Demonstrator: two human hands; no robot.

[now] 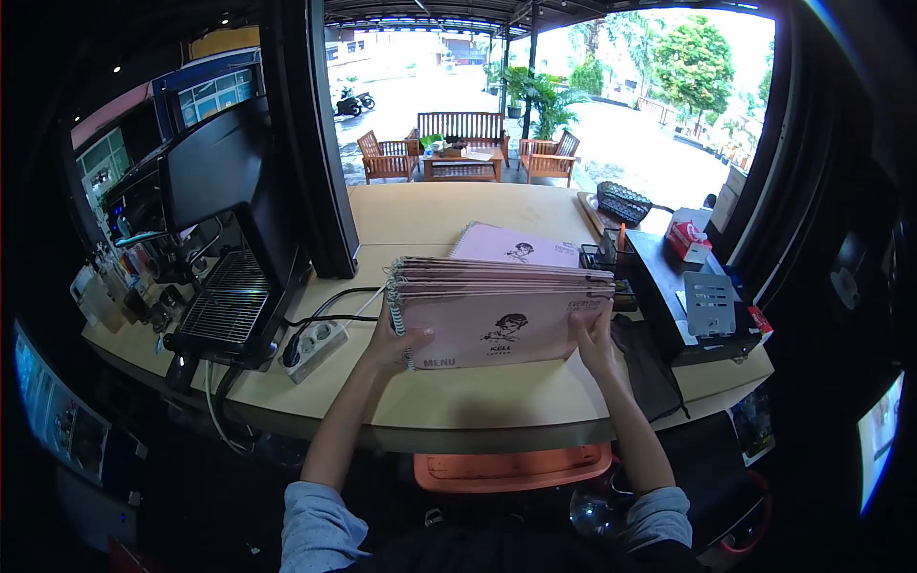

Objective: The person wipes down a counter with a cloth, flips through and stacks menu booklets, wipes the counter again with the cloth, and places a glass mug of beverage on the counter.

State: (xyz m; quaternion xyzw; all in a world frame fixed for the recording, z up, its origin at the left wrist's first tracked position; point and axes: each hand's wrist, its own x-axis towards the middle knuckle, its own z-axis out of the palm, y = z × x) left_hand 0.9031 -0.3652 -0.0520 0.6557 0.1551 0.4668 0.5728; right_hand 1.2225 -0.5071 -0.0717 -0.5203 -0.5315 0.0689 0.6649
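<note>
Menus [501,334] in pink covers, spiral-bound and stacked thick, are clamped between two hands set well apart: the left hand [390,342] at the bound edge, the right hand [595,344] at the opposite, loose edge. The stack is held over the wooden counter [487,411], in front of the body; whether its lower edge is touching the wood cannot be told.

Beyond the right hand, a black wire holder [600,256] is partly hidden by the stack, and its contents cannot be made out. Farther off, a black woven basket [624,204] is seen, its inside unclear. To the right of that hand, a red-and-white tissue box [688,242] is set on a black box [659,315]. Below the counter edge, between the forearms, an orange tray [439,473] is placed.

The stack's long axis is run sideways from hand to hand. The front cover is turned toward the wearer, steeply tilted, with its printing the right way up: "MENU" is printed near the left hand, beneath a dark drawing. Behind the stack, another pink cover [525,246] is laid flat.
</note>
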